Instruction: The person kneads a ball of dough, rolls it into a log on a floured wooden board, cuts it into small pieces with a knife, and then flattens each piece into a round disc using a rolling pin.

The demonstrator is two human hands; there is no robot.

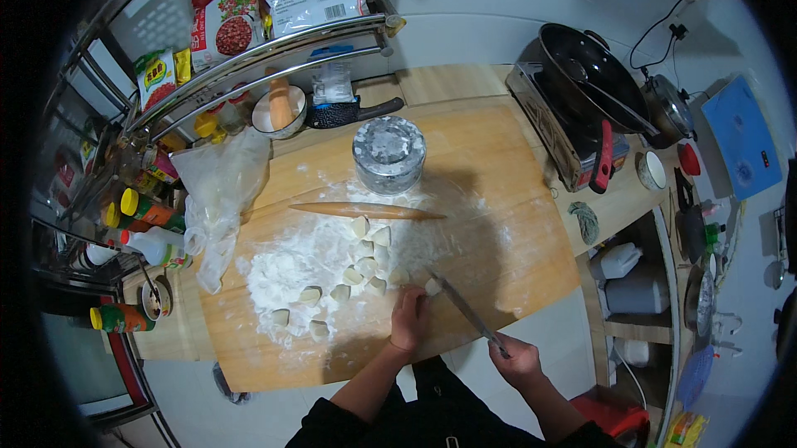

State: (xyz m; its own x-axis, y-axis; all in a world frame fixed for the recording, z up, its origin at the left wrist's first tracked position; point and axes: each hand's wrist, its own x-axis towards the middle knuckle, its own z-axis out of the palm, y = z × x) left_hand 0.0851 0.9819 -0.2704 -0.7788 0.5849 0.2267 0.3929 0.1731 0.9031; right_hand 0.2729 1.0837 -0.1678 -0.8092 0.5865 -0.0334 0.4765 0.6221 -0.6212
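Note:
My right hand [515, 359] grips the handle of a knife [464, 308], whose blade slants up and left over the floured wooden board [535, 261]. Beside the blade's tip lies a small piece of dough [433, 287]. My left hand [410, 321] rests low on the board, fingers bent, just below another dough piece [398, 276]; whether it holds any dough is hidden. Several cut dough pieces [352, 275] lie scattered to the left in white flour [274, 273]. Above them, a tapered wooden rolling pin [367, 211] lies across the board.
A flour-dusted round container [390, 155] stands at the board's back. To the left are a plastic bag [221, 168] and several bottles [152, 211]. A wok [591, 80] sits on a portable stove [548, 130] at back right. A metal rack [268, 49] overhangs the back left.

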